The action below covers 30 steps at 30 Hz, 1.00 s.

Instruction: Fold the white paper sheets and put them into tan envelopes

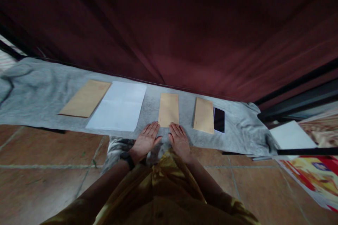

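A tan paper envelope with small red print lies flat on the grey cloth in front of me. My left hand rests flat by its lower left corner, fingers stretched out. At the lower right corner lies my right hand, flat too, its fingertips at the envelope's near edge. Neither hand grips anything. To the right is a stack of tan envelopes. White paper sheets lie on the left, and beyond them sits another, larger tan envelope.
A dark-screened phone lies beside the right-hand envelopes. The grey cloth covers a long narrow surface against a dark red curtain. On the right are a white flat object and a colourful printed box above the tiled floor.
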Motion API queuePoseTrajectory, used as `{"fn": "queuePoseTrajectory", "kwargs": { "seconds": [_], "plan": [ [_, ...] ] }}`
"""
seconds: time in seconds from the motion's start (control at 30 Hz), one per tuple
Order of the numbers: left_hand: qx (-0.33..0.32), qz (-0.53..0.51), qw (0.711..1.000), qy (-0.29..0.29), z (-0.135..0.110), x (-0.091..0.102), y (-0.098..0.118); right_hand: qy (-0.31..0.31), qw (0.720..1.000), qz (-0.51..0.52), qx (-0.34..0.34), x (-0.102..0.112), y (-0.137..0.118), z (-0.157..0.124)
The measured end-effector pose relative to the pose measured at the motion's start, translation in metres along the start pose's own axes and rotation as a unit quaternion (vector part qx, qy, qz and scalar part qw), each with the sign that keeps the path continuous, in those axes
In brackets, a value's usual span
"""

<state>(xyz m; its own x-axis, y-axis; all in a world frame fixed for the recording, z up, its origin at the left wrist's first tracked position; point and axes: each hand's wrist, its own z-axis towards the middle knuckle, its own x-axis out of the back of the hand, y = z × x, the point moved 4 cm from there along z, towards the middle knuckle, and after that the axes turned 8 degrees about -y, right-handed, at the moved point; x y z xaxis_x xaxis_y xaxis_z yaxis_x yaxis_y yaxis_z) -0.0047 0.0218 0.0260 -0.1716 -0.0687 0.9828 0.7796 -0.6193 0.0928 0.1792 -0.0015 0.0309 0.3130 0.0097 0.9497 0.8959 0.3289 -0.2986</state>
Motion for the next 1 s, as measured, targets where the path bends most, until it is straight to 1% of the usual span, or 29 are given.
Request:
{"fn": "queuePoseTrajectory", "kwargs": {
  "seconds": [0.13,0.27,0.33,0.47,0.53,0.7,1.0],
  "plan": [
    [0.004,-0.007,1.000,0.005,-0.001,0.000,0.000,0.016,1.000,-0.004,-0.018,-0.001,0.007,-0.007],
    [0.016,-0.013,1.000,0.011,0.001,-0.001,0.002,0.020,1.000,-0.005,-0.021,-0.002,0.008,-0.008],
    [0.001,-0.020,1.000,0.007,0.006,-0.002,0.006,0.020,1.000,-0.008,-0.022,-0.002,0.008,-0.007],
    [-0.049,-0.031,0.998,-0.015,0.017,-0.005,0.021,0.019,1.000,-0.013,-0.019,-0.001,0.007,-0.007],
    [-0.056,-0.029,0.998,-0.021,0.020,-0.008,0.025,0.020,1.000,-0.014,-0.017,-0.001,0.008,-0.007],
    [-0.059,-0.011,0.998,-0.028,0.023,-0.011,0.027,0.021,1.000,-0.013,-0.019,-0.002,0.008,-0.008],
    [-0.070,-0.015,0.997,-0.036,0.027,-0.008,0.027,0.032,0.999,-0.006,-0.021,-0.004,0.011,-0.011]
  ]
}}
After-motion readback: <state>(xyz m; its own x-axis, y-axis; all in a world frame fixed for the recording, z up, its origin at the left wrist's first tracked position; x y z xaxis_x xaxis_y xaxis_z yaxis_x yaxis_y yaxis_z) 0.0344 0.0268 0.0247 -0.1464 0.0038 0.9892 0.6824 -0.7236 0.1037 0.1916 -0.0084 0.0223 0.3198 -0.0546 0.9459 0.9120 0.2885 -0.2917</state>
